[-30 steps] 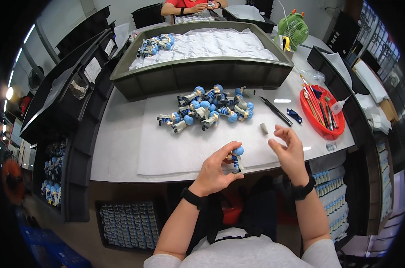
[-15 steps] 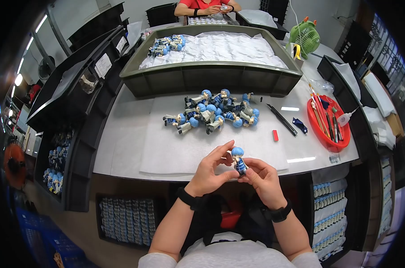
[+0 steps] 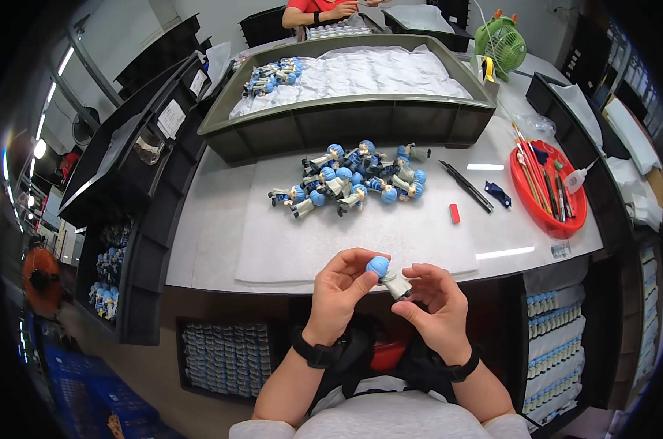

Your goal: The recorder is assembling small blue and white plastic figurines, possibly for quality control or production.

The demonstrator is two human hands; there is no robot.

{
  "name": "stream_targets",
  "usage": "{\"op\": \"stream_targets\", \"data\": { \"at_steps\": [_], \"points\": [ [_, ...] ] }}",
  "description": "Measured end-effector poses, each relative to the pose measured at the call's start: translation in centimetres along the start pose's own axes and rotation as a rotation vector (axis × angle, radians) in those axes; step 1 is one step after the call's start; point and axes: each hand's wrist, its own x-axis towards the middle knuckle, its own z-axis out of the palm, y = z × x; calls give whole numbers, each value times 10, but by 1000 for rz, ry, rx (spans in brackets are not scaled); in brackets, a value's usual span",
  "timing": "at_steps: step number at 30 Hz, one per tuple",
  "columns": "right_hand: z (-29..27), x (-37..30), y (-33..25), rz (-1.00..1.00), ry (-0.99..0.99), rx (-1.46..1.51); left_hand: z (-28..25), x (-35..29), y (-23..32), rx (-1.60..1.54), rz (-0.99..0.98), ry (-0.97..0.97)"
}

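Just in front of the table's near edge, my left hand [image 3: 337, 294] pinches a small figurine [image 3: 394, 284] by its blue-haired head. The figurine lies tilted, its pale back up and its dark feet pointing to the right. Around the feet is my right hand [image 3: 440, 306], thumb and fingers apart; whether a fingertip touches the feet is hard to see. Farther up the table lies a loose pile of similar figurines [image 3: 344, 181] with blue hair, some in pale clothes and some in blue.
A large grey-green tray [image 3: 346, 124] lined with white sheet stands behind the pile. To the right are a black pen [image 3: 466, 186], a red block [image 3: 454, 213], a dark blue piece [image 3: 497, 194] and a red tray [image 3: 519, 192] of brushes. Dark crates [image 3: 137, 278] flank me.
The figurine has turned from upright, front showing, to tilted with its back up. My left hand has shifted to its head, and my right fingers have spread from its base.
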Motion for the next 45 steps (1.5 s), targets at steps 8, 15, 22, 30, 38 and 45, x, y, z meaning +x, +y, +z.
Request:
{"op": "stream_targets", "data": {
  "at_steps": [8, 15, 22, 30, 38, 45],
  "points": [
    [-5, -7, 12, 140, 90, 229, 4, -1, -6, -71, -47, -88],
    [-1, -8, 6, 13, 163, 116, 3, -3, -13, 58, -179, 62],
    [1, -7, 8, -29, 137, 161, 5, -7, -13, 43, -257, 89],
    [-5, -9, 8, -21, -21, 72, 4, -2, -16, -66, -197, 43],
    [-34, -19, 18, 238, 1, 324, 25, -3, -26, 36, 43, -67],
    [-82, -45, 23, -258, 213, -268, 70, -1, -61, 181, 64, -331]
  ]
}}
